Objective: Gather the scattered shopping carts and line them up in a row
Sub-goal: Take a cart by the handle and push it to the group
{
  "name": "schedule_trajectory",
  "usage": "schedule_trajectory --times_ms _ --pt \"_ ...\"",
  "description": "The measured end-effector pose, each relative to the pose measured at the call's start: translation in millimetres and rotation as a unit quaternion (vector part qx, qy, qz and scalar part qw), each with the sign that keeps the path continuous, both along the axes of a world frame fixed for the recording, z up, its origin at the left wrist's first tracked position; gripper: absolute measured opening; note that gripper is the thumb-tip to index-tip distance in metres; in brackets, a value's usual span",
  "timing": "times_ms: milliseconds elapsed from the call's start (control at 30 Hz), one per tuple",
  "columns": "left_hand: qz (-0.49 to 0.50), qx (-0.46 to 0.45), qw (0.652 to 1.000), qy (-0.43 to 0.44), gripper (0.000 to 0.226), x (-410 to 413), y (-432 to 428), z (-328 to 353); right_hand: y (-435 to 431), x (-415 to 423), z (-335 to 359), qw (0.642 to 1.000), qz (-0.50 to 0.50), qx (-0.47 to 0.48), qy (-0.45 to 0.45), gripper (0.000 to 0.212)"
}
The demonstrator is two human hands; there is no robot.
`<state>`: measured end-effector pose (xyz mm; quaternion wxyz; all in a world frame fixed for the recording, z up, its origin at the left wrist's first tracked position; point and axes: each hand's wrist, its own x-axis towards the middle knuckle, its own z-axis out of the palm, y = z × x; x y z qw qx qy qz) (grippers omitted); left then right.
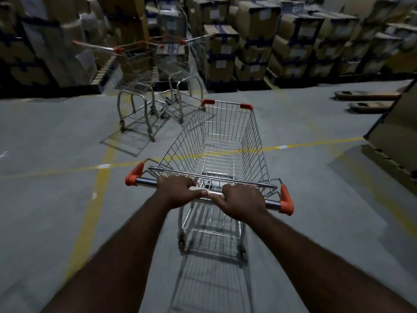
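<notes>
Empty cart [228,141] held on the warehouse floor [56,136], facing two parked carts [137,73].
Stacked cartons [252,37] wall the far side; the held cart sits near the pair, pointing to their right. Left hand [177,192] and right hand [242,201] wrap curled fingers round its handle [146,182], close together, so a skewed push could clip the parked frames.

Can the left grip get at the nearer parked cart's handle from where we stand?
Probably not yet. The left grip and right grip both hold the pushed cart's handle, and the nearer parked cart stands well ahead, past this cart's basket.
</notes>
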<state>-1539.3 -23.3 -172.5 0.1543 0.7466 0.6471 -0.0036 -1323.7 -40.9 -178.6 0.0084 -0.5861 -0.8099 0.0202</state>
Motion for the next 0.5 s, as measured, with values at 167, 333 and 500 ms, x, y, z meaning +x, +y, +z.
schedule_trajectory --times_ms 167,333,500 --pt "-0.03 0.035 0.999 0.003 0.097 -25.0 59.8 -9.4 47.7 -28.2 2.0 1.0 -0.024 0.006 -0.003 0.081" --pt "-0.035 0.029 0.999 -0.01 0.099 -40.9 121.9 -8.9 102.7 -45.4 -0.5 0.999 -0.032 0.013 0.001 0.081" --pt "-0.044 0.011 0.999 0.005 0.088 -45.9 195.0 -9.3 169.0 -51.8 -3.4 0.999 -0.04 0.031 -0.002 0.076"
